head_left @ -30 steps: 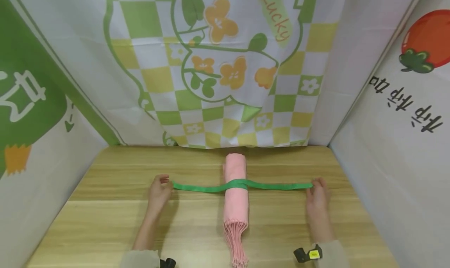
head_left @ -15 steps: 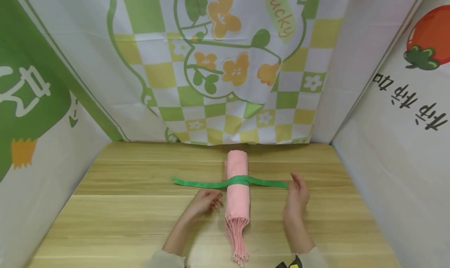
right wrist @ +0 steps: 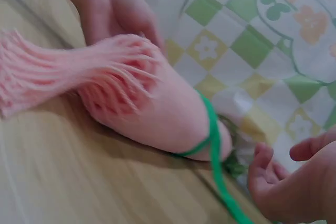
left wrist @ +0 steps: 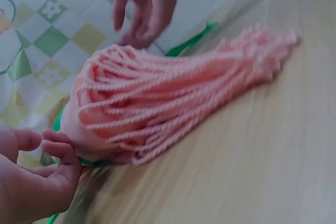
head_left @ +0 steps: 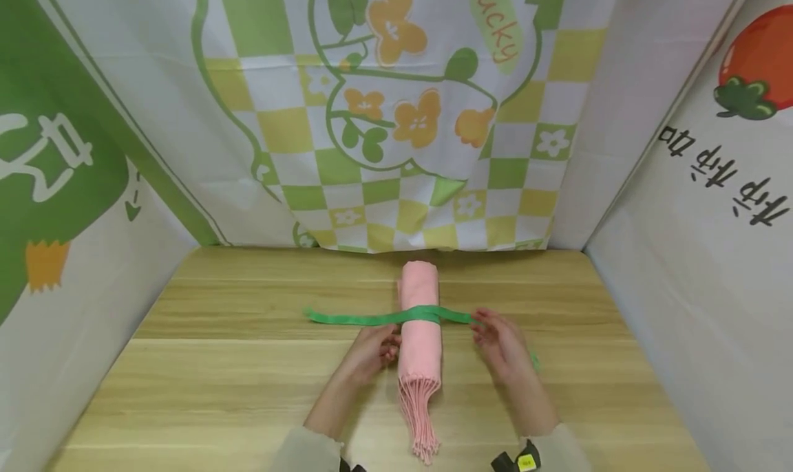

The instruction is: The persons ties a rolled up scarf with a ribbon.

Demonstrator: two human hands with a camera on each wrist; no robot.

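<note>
Ribbon looped once over the rolled pink scarf, no knot yet.

Left hand rests against the scarf mid-table, fingers loosely curled, holding nothing I can see. Green ribbon crosses the roll; its left tail lies free. Right hand pinches the right tail; tying looks still to do.

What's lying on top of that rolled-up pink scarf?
A green ribbon crosses over the pink scarf roll near its middle, with its ends running out onto the wooden table on both sides. Whether it also passes beneath the roll is hidden by the roll itself.
</note>
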